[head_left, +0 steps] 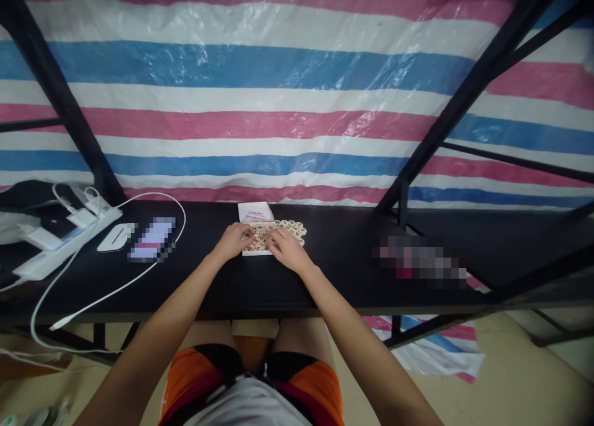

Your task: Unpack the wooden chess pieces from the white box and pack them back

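A small open white box on the black desk holds round cream Chinese chess pieces with red and dark markings. More loose pieces lie side by side at the box's right and far right corner. My left hand is at the box's left side, its fingers and thumb curled around a dark-marked piece. From the right, my right hand reaches over the box, with thumb and fingertips closed about another piece; its fingers partly cover the contents.
Behind the box lies a white lid with red print. On the left are a blurred phone, a white oval-cornered object, a power strip with plugs, and a loose white cable. A pixelated item sits right. Striped sheeting hangs behind.
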`<state>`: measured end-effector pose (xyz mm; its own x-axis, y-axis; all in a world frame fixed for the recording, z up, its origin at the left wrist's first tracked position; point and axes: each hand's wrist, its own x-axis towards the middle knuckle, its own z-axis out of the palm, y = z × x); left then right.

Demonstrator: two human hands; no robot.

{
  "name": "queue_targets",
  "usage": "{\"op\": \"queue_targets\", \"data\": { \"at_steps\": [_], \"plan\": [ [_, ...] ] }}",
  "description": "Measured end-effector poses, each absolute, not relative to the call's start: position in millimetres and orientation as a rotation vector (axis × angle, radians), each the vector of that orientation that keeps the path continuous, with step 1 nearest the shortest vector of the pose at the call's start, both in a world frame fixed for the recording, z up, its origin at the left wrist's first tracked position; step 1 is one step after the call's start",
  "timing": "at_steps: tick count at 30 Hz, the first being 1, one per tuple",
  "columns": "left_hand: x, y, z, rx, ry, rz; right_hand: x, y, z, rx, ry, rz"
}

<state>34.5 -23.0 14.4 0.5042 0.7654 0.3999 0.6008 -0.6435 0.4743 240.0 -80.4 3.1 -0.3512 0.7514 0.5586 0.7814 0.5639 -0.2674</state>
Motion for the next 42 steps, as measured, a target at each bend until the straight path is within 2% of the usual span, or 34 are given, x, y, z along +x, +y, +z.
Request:
{"op": "queue_targets", "data": {
  "at_steps": [8,14,23,30,37,42],
  "plan": [
    [44,-37,22,2.315,0.977,0.907,242,-79,2,-1.122,-2.192,0.053],
    [47,-35,11,2.378,0.865,0.763,238,-82,3,-1.15,-2.179,0.115],
    [41,-28,13,2.432,1.121,0.937,246,-80,4,-1.267,-2.159,0.036],
    [38,-23,10,2.436,1.179,0.923,247,-79,6,-1.277,-2.066,0.074],
    [37,-22,11,2.41,1.182,0.919,296,-71,0,-1.791,-1.475,-0.018],
    [37,-21,10,2.395,1.22,0.953,316,-75,-3,-2.151,-1.236,0.146]
  ]
}}
